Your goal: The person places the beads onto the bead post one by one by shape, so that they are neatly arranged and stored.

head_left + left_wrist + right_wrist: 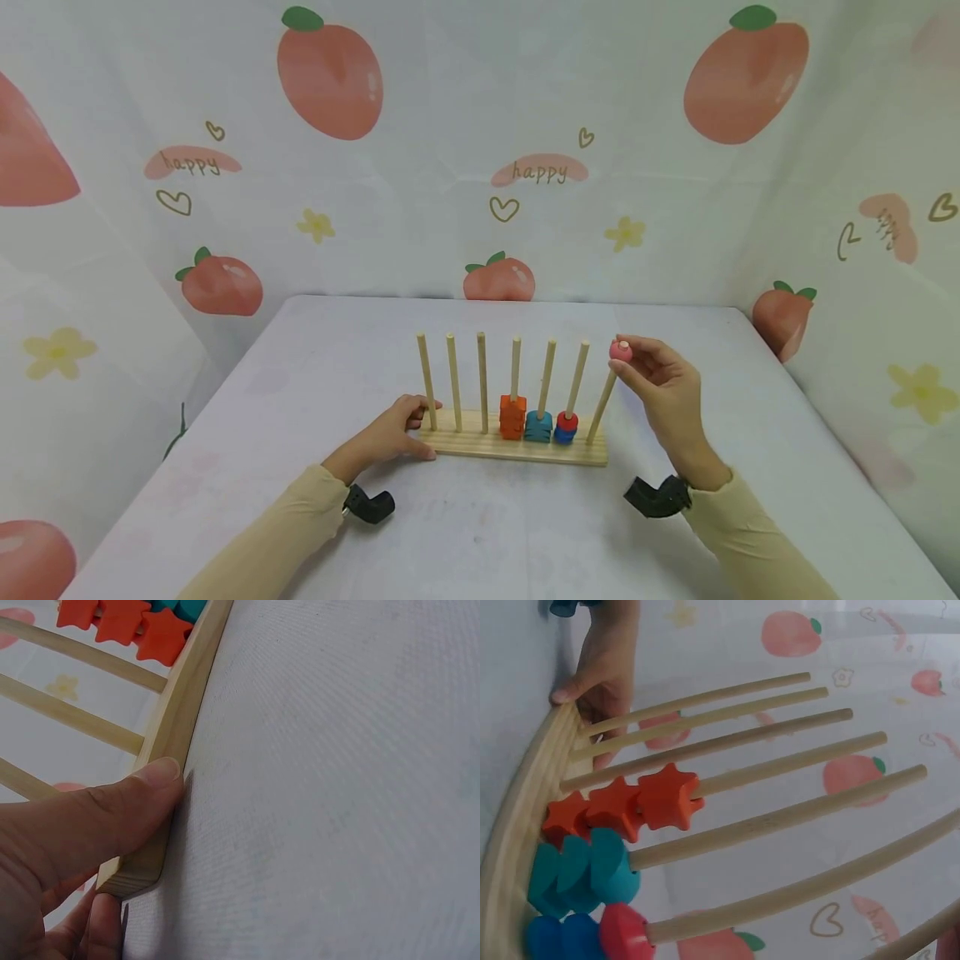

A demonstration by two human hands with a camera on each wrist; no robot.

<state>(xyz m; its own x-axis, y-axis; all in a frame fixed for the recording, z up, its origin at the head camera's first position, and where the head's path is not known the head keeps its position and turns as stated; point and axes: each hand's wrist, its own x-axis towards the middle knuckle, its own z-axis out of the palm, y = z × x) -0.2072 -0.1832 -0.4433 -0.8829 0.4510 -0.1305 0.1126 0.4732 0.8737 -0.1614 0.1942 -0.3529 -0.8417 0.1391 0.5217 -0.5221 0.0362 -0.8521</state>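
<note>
A wooden stacking rack (517,451) with several upright pegs lies on the table. Its left end is gripped by my left hand (392,427), thumb on the front edge and fingers behind. My right hand (670,398) pinches a pink bead (618,352) at the top of the rightmost peg (602,407), whose tip shows through the bead. Three orange star beads (667,796) are stacked on the middle peg. Three teal beads (615,866) fill the foot of the peg beside it. On the following peg, a red bead (624,932) tops two blue beads (581,937).
Three bare pegs (453,383) stand at the rack's left side. White cloth covers the table (480,533), and a fruit-printed curtain (420,208) hangs behind and at the sides. Black wrist cameras (658,497) are strapped to both forearms.
</note>
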